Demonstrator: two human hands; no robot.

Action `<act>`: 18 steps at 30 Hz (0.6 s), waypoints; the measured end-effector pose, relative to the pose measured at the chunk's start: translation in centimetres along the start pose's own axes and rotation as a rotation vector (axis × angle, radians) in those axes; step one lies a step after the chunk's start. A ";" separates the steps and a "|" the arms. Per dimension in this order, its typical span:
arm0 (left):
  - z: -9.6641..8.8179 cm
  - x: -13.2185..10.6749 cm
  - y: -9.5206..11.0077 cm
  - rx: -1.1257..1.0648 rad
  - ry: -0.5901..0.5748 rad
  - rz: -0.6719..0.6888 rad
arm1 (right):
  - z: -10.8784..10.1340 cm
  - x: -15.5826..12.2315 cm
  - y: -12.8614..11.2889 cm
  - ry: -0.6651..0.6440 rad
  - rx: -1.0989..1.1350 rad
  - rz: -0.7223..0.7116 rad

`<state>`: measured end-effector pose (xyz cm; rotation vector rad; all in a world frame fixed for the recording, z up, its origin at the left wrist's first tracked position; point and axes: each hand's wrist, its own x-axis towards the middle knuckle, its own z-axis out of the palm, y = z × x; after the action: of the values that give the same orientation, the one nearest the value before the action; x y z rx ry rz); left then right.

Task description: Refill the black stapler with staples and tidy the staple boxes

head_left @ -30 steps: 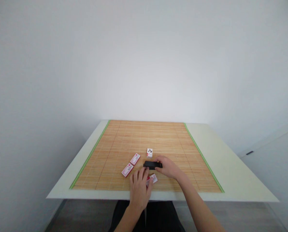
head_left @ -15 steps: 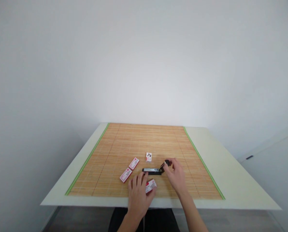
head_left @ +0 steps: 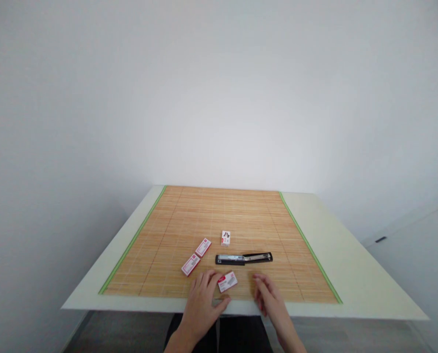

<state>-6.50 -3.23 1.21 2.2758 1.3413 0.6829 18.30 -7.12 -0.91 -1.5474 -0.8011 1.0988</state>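
Left grip touches one of four boxes; one stapler.

Stapler behind box, on mat

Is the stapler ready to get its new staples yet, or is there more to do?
Partly. The stapler already lies swung fully open and flat on the bamboo mat. The left hand touches the nearest small staple box, which looks closed; the right hand hovers empty beside it. Probably left: opening that box, loading and closing the stapler. Three more boxes lie untouched.
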 end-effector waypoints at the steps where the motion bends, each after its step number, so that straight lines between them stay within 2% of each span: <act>1: -0.3 0.2 -0.1 -0.012 -0.043 0.015 | 0.9 -0.5 0.0 -0.105 0.014 0.053; 3: -0.8 1.0 -0.1 -0.046 -0.106 0.049 | 2.2 -0.9 0.1 -0.268 0.036 0.146; 6: -1.2 2.3 -0.1 -0.109 -0.156 0.072 | 3.0 -0.6 0.1 -0.382 0.064 0.215; 10: -1.2 3.2 -0.3 -0.155 -0.181 0.098 | 2.6 -0.6 -0.5 -0.397 0.146 0.280; 18: -0.5 3.3 -0.5 -0.155 -0.161 0.111 | 1.8 -1.8 -2.8 -0.461 0.277 0.383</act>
<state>-5.76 -0.05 2.00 2.2404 1.0579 0.6027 16.07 -7.38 2.10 -1.2528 -0.6259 1.8117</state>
